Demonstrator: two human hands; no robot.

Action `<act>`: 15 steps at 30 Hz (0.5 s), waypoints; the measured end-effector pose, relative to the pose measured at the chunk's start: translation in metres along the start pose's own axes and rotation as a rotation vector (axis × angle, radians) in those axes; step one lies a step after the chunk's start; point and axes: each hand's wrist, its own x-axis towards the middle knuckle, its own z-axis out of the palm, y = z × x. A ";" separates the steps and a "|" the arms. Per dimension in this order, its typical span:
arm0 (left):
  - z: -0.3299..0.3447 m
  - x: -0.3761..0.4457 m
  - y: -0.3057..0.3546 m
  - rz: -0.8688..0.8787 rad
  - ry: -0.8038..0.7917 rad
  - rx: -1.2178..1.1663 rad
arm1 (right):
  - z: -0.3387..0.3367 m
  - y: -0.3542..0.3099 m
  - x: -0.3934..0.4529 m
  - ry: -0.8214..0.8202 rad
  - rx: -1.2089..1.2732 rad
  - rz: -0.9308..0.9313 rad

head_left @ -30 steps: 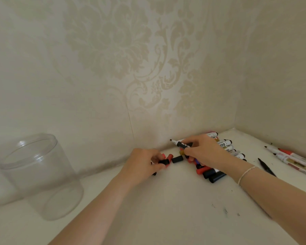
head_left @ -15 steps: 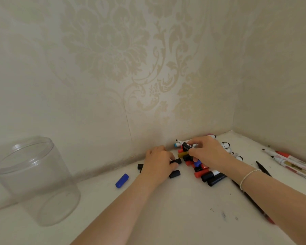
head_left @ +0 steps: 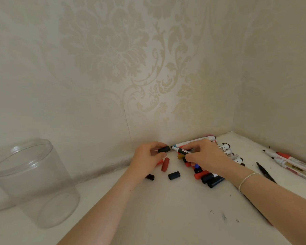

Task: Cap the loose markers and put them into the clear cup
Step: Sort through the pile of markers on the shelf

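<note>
My left hand [head_left: 147, 157] pinches a black cap [head_left: 164, 149], its open end facing right. My right hand [head_left: 204, 156] grips an uncapped marker [head_left: 181, 150] whose tip points left, a small gap from the cap. A red cap [head_left: 165, 164] and two black caps [head_left: 174, 175] [head_left: 150, 177] lie loose on the white table below my hands. A pile of markers [head_left: 211, 178] lies under and behind my right hand. The clear cup [head_left: 34, 183] stands upright and empty at the far left.
Papered walls meet in a corner right behind the pile. More markers [head_left: 288, 160] lie along the right wall, and a thin black pen [head_left: 265, 171] lies beside my right wrist. Ink specks [head_left: 223, 216] mark the table in front.
My left hand has picked a black cap off the table and raised it. My right hand has lifted the uncapped marker, tip toward the cap. The blue cap is out of sight.
</note>
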 end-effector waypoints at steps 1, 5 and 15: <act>0.000 0.000 0.000 -0.004 0.002 -0.023 | 0.000 0.000 0.001 -0.002 0.002 0.001; 0.001 -0.001 0.003 -0.014 0.002 -0.064 | 0.002 0.002 0.003 -0.011 -0.018 -0.006; 0.000 -0.006 0.012 0.042 -0.042 -0.036 | 0.000 0.003 0.001 -0.035 -0.126 -0.055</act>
